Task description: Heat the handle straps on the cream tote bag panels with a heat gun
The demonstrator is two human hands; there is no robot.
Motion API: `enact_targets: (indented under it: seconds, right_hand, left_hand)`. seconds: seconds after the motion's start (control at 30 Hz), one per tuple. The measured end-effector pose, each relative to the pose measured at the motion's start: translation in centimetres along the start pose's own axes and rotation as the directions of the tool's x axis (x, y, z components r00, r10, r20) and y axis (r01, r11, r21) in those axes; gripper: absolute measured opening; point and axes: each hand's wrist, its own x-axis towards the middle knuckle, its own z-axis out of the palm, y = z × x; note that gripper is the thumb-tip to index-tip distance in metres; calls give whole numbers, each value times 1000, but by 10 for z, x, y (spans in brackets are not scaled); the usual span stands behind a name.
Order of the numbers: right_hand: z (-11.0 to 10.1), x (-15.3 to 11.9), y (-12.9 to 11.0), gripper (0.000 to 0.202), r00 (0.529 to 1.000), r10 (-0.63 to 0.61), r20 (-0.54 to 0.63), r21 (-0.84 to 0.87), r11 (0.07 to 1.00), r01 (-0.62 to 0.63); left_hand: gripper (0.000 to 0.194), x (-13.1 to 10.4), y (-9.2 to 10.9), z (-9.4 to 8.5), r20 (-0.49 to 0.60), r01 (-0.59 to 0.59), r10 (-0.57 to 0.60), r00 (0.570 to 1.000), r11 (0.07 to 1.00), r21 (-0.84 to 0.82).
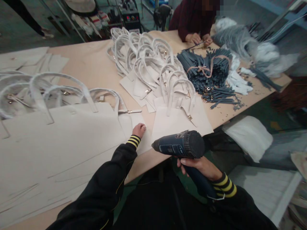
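Observation:
My right hand is wrapped round the handle of a dark blue heat gun, held in front of the table edge with its nozzle pointing left. My left hand is closed over the edge of the pale bag panels on the left; whatever its fingers hold is hidden. Beside it lies a stack of cream bag panels with plastic-wrapped loop handles. Just beyond the heat gun rests another cream bag panel with a strap and gold buckle.
A heap of handled bag panels covers the table's middle. Bundled dark grey straps lie to the right, with white gloves and clear plastic bags. Across the table a co-worker's hands hold a strap. A white sack sits below the table's right edge.

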Motion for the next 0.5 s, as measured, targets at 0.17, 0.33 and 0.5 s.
enact_targets:
  seconds: [0.17,0.33,0.5]
  right_hand:
    - [-21,-41,4,30,964,-24,-263,-85,996,2]
    - [-63,-62,-4,36,714,-117,-690,54,976,212]
    - [-119,-26,-25,33,592,-183,-785,52,933,357]
  left_hand:
    - [38,-4,36,41,44,-98,88,995,876,473]
    - [58,3,53,67,-41,-14,49,998,799,602]
    - [35,18,47,61,50,-14,-11,999,879,477]
